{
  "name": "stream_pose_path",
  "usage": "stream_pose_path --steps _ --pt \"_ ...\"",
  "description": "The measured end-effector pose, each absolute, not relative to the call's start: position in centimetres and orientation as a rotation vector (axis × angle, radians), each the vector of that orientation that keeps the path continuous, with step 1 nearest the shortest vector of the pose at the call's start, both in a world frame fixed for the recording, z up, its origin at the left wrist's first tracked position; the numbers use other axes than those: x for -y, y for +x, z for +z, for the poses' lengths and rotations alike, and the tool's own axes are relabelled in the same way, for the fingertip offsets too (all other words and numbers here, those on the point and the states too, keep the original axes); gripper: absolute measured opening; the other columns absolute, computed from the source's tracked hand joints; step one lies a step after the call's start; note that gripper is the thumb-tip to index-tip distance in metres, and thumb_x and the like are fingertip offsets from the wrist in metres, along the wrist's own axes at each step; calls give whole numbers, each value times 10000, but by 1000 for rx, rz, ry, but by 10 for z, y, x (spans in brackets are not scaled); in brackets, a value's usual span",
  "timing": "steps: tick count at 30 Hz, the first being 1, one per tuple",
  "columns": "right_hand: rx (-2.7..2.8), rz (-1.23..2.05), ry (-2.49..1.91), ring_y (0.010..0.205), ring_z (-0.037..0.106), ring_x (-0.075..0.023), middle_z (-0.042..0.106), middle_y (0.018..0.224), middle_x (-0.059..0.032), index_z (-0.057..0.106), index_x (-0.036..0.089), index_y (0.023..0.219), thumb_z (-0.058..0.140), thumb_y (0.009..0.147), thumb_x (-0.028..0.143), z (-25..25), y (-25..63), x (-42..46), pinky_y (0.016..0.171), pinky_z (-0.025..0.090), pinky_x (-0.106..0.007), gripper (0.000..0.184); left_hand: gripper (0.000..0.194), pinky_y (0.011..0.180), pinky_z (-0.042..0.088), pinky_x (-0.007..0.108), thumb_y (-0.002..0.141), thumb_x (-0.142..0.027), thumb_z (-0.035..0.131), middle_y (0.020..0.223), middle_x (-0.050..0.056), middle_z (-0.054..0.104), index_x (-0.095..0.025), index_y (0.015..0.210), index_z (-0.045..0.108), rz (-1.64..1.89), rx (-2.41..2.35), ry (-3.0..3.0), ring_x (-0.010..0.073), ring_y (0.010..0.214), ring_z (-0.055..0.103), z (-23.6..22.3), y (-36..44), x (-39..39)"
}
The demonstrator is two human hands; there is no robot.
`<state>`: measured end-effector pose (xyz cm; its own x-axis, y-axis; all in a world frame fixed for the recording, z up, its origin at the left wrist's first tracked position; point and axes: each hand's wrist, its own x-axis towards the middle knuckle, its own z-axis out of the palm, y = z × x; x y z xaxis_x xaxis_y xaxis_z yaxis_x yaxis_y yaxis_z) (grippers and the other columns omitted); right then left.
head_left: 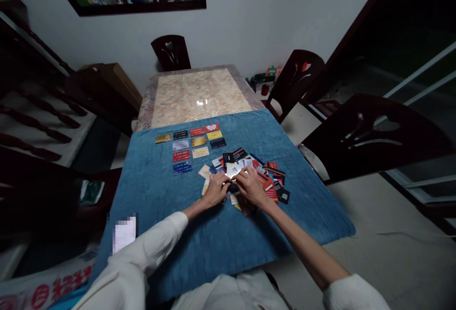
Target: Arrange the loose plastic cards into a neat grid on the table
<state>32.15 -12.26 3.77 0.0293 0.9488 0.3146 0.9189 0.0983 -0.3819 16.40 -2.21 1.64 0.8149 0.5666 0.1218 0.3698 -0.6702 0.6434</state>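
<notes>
My left hand (215, 189) and my right hand (251, 186) meet over a loose heap of cards. Between their fingertips is a dark card (232, 187), pinched from both sides and partly covered by the fingers. Bright glare lies just behind it. The heap spreads out around my hands, with red cards (268, 182) and a black card (283, 194) to the right and pale cards (204, 172) to the left. Farther off, sorted cards lie face up in columns, among them a blue card (182, 168), a red card (181, 156) and a gold card (163, 139).
A blue cloth (149, 196) covers the near part of the marble-patterned table (199, 91). At the left edge lies a phone (124, 234), blurred out. Dark wooden chairs stand around, one close on the right (377, 134). A cardboard box (119, 82) is behind the left side.
</notes>
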Motion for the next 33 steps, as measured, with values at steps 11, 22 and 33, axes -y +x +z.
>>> stream_pose_path --steps 11,22,33 --pt "1691 287 -1933 1000 499 -264 668 996 -78 642 226 1118 547 902 232 -3 306 154 846 371 -394 236 126 819 435 309 822 -103 606 841 20 671 -188 838 698 560 -772 2157 177 873 580 6 153 24" --pt "1497 362 -2010 954 544 -221 657 959 -65 660 224 976 474 906 212 -16 301 150 873 380 -370 199 149 814 473 298 767 -95 632 863 16 682 -182 855 716 597 -939 1953 159 840 601 -3 143 26" --pt "1550 299 -1975 988 532 -228 667 969 -61 671 240 1037 459 951 259 -8 305 141 841 383 -360 230 143 783 474 304 763 -145 645 823 18 655 -164 876 730 501 -1051 1951 165 807 589 -13 131 24"
